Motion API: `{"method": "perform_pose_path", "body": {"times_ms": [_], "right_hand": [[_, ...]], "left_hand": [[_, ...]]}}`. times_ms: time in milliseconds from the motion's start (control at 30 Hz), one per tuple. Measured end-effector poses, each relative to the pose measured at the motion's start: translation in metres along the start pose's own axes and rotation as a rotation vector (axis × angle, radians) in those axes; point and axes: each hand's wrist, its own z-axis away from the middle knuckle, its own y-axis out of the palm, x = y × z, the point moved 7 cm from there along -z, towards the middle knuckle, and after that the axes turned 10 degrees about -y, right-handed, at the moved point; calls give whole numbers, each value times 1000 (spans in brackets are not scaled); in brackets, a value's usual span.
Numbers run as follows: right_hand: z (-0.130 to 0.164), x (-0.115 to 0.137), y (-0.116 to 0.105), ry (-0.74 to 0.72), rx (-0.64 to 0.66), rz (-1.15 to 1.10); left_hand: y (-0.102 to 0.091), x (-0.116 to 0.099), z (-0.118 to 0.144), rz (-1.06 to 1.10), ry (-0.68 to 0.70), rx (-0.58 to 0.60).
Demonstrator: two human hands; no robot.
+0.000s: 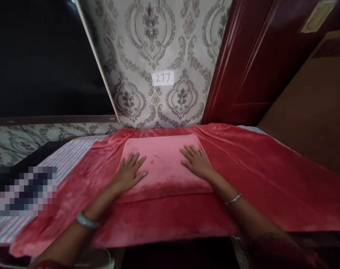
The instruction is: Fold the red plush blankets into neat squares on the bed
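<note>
A pink, plush, squarish cushion-like piece (161,157) lies flat at the middle of a red plush blanket (259,179). Whether it is a cushion or folded cloth I cannot tell. On its left part rests my left hand (130,171), palm down with fingers spread. My right hand (196,160) lies flat on its right part, fingers also apart. Neither hand grips anything. A thick bangle circles my left wrist, a thin one my right.
Under the blanket a striped cloth (71,149) covers the table. A large dark screen (46,59) stands back left. Patterned wallpaper behind bears a paper marked 277 (162,77). To the right are a dark red door (242,74) and a brown board (312,112).
</note>
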Motion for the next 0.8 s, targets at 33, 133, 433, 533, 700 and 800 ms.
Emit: {"method": "perform_pose_path", "body": {"times_ms": [33, 133, 433, 533, 700, 800], "right_hand": [[5, -10, 3, 34, -18, 14], [13, -25, 8, 102, -55, 13], [24, -49, 20, 96, -88, -217], [44, -62, 26, 62, -150, -361], [92, -76, 29, 204, -307, -599], [114, -77, 29, 342, -401, -729]], "left_hand": [[4, 3, 4, 5, -12, -30], [12, 6, 6, 24, -13, -100], [5, 14, 10, 151, -21, -82], [6, 31, 22, 237, -132, -103], [7, 62, 64, 565, -398, -179], [5, 71, 86, 734, -528, -209]]}}
